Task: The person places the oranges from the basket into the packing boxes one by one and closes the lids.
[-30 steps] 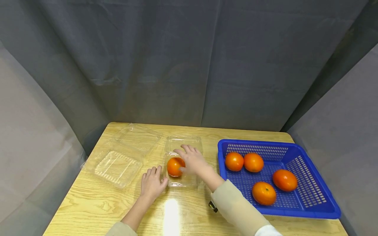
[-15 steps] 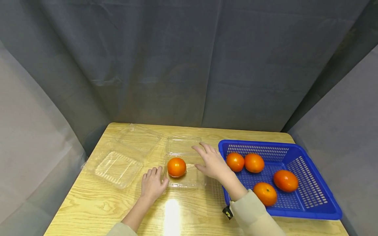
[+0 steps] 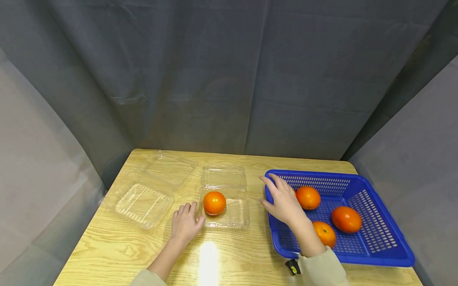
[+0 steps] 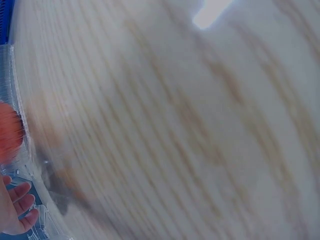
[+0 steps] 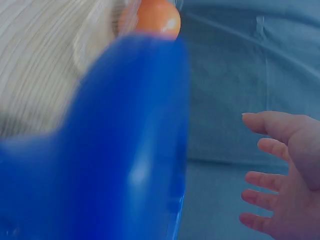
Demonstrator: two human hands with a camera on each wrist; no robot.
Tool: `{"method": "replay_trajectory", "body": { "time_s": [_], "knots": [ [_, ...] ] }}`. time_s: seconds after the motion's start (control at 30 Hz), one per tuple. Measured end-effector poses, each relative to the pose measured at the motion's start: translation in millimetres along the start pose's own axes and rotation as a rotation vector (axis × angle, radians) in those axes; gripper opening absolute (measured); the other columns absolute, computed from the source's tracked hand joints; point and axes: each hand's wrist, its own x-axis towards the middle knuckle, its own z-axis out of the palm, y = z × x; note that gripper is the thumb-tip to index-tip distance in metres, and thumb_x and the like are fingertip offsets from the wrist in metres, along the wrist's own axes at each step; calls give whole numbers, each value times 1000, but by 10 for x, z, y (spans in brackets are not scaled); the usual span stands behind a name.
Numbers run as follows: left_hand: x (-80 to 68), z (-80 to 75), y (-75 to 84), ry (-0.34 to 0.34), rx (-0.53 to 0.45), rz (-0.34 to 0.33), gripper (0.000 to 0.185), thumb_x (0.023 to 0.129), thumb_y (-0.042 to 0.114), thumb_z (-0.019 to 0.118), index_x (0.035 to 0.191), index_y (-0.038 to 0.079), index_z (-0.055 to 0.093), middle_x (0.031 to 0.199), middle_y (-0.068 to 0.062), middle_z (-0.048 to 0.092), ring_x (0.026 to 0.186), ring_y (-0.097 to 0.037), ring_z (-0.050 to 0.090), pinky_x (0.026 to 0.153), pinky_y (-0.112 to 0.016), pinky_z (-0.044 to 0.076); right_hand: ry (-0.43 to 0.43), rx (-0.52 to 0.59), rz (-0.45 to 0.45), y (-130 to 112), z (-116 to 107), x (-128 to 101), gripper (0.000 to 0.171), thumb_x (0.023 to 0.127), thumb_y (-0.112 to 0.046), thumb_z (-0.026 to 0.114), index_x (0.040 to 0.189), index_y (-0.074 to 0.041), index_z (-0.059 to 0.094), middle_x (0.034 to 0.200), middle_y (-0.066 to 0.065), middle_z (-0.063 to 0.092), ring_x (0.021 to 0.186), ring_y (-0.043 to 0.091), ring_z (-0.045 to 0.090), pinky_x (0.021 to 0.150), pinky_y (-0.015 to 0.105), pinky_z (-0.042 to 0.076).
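An orange fruit [image 3: 214, 203] sits in an open clear plastic clamshell box [image 3: 234, 218] at the middle of the wooden table. My left hand [image 3: 185, 223] rests flat on the table, fingertips touching the box's front left corner; in the left wrist view the fingertips [image 4: 17, 210] show beside the blurred fruit [image 4: 10, 132]. My right hand [image 3: 282, 198] hovers with fingers spread over the left end of the blue basket [image 3: 375, 246], holding nothing, and hides one fruit. Three more orange fruits [image 3: 308, 197] lie in the basket. The right wrist view shows the spread right hand [image 5: 280, 175] and the blue basket wall [image 5: 125, 165].
A second clear clamshell box [image 3: 143, 202] lies open at the left of the table, its lid [image 3: 167, 166] towards the back. Dark grey curtains close in the back and both sides. The table's front strip [image 3: 222, 262] carries a light glare.
My right hand has let go of the fruit in the clear box and moved right, to above the left end of the blue basket. The left hand has stayed put.
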Motion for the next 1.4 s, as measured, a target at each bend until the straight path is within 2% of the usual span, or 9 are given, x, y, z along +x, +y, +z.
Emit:
{"method": "replay_trajectory", "body": {
  "time_s": [0.23, 0.37, 0.63, 0.9, 1.07, 1.4],
  "knots": [
    [1, 5, -3, 20, 1, 11, 50, 82, 38, 52, 121, 6, 52, 106, -12, 57, 93, -27, 51, 76, -40, 41, 26, -19, 73, 280, -20, -219, 68, 73, -27, 74, 132, -13, 44, 131, 26, 40, 116, 47, 40, 90, 65, 32],
    [4, 7, -3, 17, 4, 12, 51, 82, 39, 51, 121, 6, 52, 105, -11, 57, 92, -27, 51, 75, -40, 41, 22, -28, 133, 438, -1, -373, 67, 75, -30, 72, 132, -11, 43, 130, 28, 40, 113, 48, 42, 88, 66, 33],
    [-1, 0, -1, 2, 4, 3, 51, 83, 39, 51, 122, 6, 51, 106, -12, 57, 93, -27, 51, 76, -41, 41, -41, -39, 252, 675, 1, -669, 69, 75, -30, 71, 132, -7, 40, 131, 30, 36, 115, 52, 35, 87, 70, 28],
    [-11, 1, 2, 6, -2, 7, 49, 83, 38, 51, 121, 6, 52, 105, -12, 57, 92, -28, 51, 76, -41, 41, -111, -60, 325, 833, -17, -879, 72, 74, -32, 72, 132, -7, 39, 130, 33, 34, 114, 53, 34, 82, 70, 31],
    [-6, 13, -1, 15, -4, 9, 50, 83, 38, 51, 121, 6, 52, 106, -12, 57, 93, -28, 51, 77, -42, 41, -161, -64, 348, 921, -10, -970, 74, 72, -35, 73, 132, -7, 40, 127, 32, 36, 111, 53, 36, 77, 68, 35],
    [0, 19, -7, 31, -12, 10, 50, 83, 38, 51, 121, 6, 52, 107, -13, 57, 94, -29, 51, 78, -43, 41, -267, -54, 402, 995, 25, -1060, 75, 72, -41, 71, 128, -2, 43, 123, 36, 38, 106, 56, 38, 75, 68, 37]
  ]
}}
